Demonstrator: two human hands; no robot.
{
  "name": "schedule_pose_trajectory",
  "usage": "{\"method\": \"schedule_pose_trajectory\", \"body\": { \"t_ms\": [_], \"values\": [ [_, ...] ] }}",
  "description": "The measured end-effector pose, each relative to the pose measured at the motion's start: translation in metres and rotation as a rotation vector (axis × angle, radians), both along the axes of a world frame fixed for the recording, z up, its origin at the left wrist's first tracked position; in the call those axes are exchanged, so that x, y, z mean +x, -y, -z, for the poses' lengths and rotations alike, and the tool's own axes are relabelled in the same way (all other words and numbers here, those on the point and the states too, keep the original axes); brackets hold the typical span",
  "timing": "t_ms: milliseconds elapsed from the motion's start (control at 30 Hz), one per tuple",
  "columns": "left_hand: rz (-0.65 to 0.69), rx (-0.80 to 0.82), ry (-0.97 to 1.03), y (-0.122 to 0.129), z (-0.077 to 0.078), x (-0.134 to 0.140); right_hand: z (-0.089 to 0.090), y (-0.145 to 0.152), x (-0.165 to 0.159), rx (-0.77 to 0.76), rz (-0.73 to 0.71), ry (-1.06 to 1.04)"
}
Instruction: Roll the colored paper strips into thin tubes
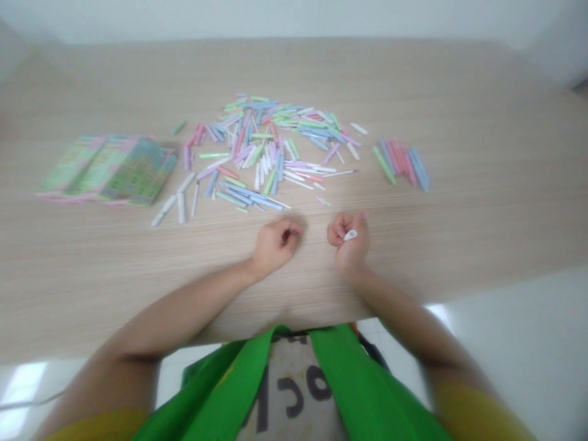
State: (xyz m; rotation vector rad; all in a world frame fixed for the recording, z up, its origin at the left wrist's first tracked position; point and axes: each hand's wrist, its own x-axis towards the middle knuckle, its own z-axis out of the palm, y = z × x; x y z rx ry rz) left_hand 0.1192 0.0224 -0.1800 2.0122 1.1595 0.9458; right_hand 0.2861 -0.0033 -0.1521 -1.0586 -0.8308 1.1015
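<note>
My right hand (pixel 351 244) is closed around a white hollow tube (pixel 350 234), like a pen barrel or cap; its round end shows between the fingers and palm. To its left, just above the table, my left hand (pixel 277 247) is loosely curled, thumb against fingers, with a dark hollow inside and nothing seen in it. Beyond both hands spreads a loose pile of pastel pen parts (pixel 275 153) in blue, green, pink, purple and white. Small pieces (pixel 323 200) lie nearest my right hand.
A row of pink, blue and green pen pieces (pixel 402 162) lies at the right. On the left are overlapping green-and-pink printed packs (pixel 105 168), with several white tubes (pixel 181 207) beside them. The wooden table (pixel 482 202) has its near edge close to my body.
</note>
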Motion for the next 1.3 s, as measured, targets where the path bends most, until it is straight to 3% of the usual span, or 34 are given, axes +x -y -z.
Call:
{"method": "schedule_pose_trajectory", "body": {
  "t_ms": [233,700,833,1033,1167,1300],
  "values": [
    [0.002,-0.014,-0.011,0.0,0.001,0.0,-0.001,0.004,-0.001,0.008,0.061,0.152],
    [-0.007,0.011,-0.051,-0.003,-0.002,-0.001,0.009,-0.006,0.005,0.017,0.164,0.126],
    [-0.081,0.138,-0.179,-0.016,-0.006,-0.015,0.008,-0.009,0.007,0.028,0.156,0.123],
    [-0.279,0.285,-0.537,-0.035,-0.013,-0.036,0.002,-0.009,0.008,0.018,0.14,0.066],
    [-0.215,0.291,-0.68,-0.042,-0.014,-0.038,-0.001,-0.01,0.01,0.018,0.139,0.039],
    [-0.176,0.303,-0.703,-0.044,-0.014,-0.038,-0.002,-0.011,0.011,0.033,0.152,0.04]
  ]
}}
